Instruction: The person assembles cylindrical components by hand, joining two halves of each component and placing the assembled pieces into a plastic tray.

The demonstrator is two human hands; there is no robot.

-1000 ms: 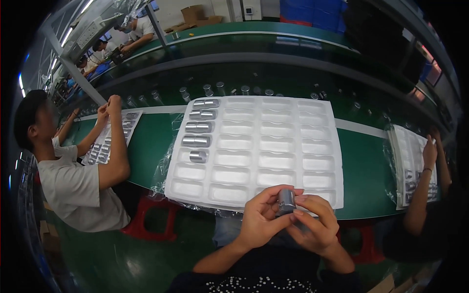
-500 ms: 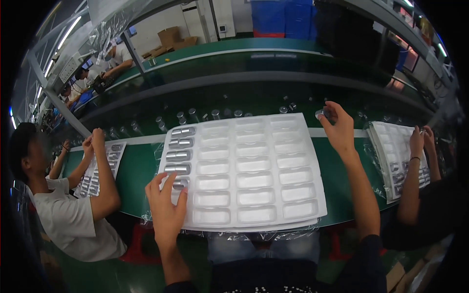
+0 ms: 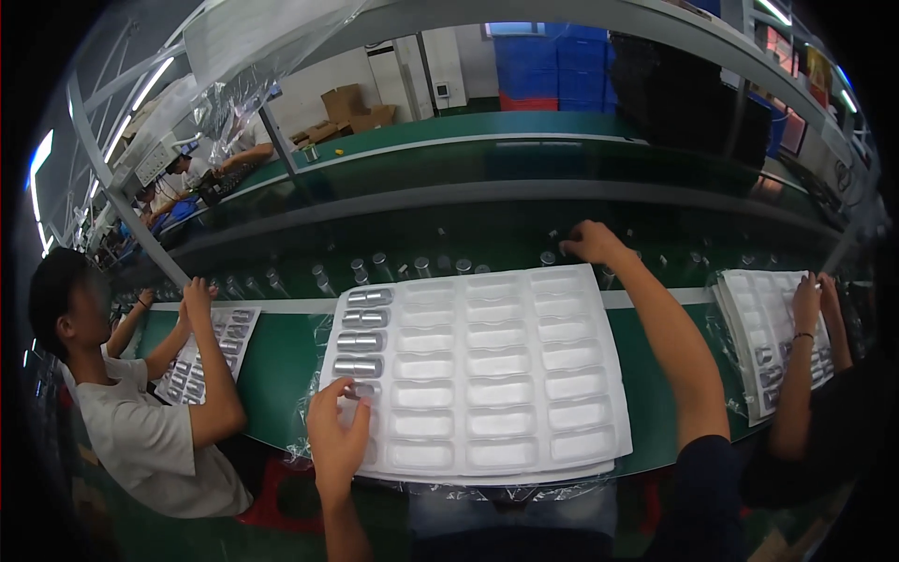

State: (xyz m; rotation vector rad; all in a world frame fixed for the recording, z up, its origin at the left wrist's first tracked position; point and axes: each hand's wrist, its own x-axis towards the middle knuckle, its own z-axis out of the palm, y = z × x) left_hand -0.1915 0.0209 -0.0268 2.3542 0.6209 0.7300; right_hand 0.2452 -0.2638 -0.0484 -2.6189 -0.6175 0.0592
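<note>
A white moulded tray (image 3: 461,377) with rows of rectangular pockets lies in front of me on more trays. Silver metal cylinders (image 3: 359,341) lie on their sides in the upper pockets of its left column. At that column, my left hand (image 3: 337,438) has thumb and fingers around a short silver cylinder (image 3: 359,391) in a pocket. My right hand (image 3: 594,243) reaches past the tray's far edge over the dark belt, fingers bent downward. Close to its fingertips stands a small silver cylinder (image 3: 549,258). The fingers' far side is hidden, so whether they hold anything does not show.
More small cylinders (image 3: 378,262) stand along the dark belt (image 3: 440,211). On the left a co-worker (image 3: 140,393) handles a partly filled tray (image 3: 245,348). Another person's hands (image 3: 807,300) work over stacked trays (image 3: 749,309) on the right. Clear plastic film shows around my tray's edges.
My right hand, which held a silver piece up beside the tray, has moved left and farther out over the belt. My left hand stays at the left column. The whole view has shifted.
</note>
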